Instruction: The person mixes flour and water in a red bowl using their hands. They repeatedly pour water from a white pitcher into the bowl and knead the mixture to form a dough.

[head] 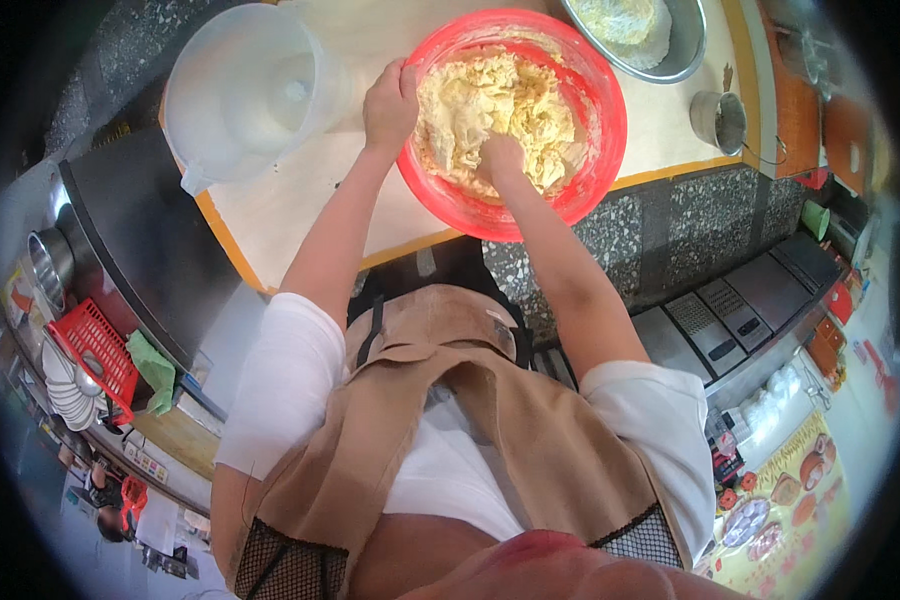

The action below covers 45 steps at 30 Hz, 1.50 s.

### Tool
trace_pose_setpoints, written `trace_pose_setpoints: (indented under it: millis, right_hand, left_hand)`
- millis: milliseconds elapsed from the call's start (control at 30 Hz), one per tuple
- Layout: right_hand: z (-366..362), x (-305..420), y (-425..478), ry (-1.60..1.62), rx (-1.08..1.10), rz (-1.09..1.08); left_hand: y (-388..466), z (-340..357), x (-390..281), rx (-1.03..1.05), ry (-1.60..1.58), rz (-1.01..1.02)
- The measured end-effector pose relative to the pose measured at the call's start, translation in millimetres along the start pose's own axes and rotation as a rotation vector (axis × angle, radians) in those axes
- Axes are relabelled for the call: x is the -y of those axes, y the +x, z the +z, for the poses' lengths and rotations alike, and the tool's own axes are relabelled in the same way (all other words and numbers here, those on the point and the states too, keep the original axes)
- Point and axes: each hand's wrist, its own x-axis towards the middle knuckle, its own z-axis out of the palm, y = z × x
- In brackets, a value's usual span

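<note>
A red plastic basin stands near the front edge of the pale tabletop, holding shaggy yellow dough with loose, floury lumps. My left hand grips the basin's left rim, thumb near the top of the edge. Pushed down into the dough at its near side is my right hand; its fingers are sunk in and hidden. Smears of dough and flour coat the basin's inner wall. Just left of my left hand is a large translucent plastic pitcher, with a little pale residue or liquid inside.
Beyond the basin at right, a metal bowl holds flour. A small metal cup sits near the table's right end. Left are a dark counter and a red plastic basket. A person is far off at lower left.
</note>
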Motion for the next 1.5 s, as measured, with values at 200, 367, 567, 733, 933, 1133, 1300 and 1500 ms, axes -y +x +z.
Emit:
trace_pose_setpoints:
  millis: [200, 367, 567, 733, 933, 1133, 1300, 1500]
  right_hand:
    - [-55, -37, -82, 0.564, -0.179, 0.017]
    - [-31, -95, -49, 1.228, -0.358, 0.370]
    - [-32, -121, 42, 1.902, -0.223, 0.270]
    - [-74, -68, 100, 1.285, -0.001, 0.014]
    - [-106, -27, 54, 0.573, 0.101, -0.192]
    - [-58, 14, -30, -0.182, -0.065, -0.119]
    - [20, 19, 7, 0.475, -0.219, 0.076]
    - [-23, 30, 17, -0.123, 0.007, -0.027]
  left_hand:
    - [6, -3, -17, 0.057, 0.045, -0.084]
    - [4, -2, -16, 0.020, 0.053, -0.022]
    - [-2, -7, -8, 0.069, -0.028, -0.022]
    - [1, -3, -6, 0.054, -0.099, -0.056]
    - [4, 4, 0, -0.041, -0.306, -0.122]
    - [4, 0, -6, 0.022, -0.318, -0.214]
    - [0, 4, 0, 0.017, -0.281, -0.170]
    - [36, 7, -4, 0.227, -0.120, -0.063]
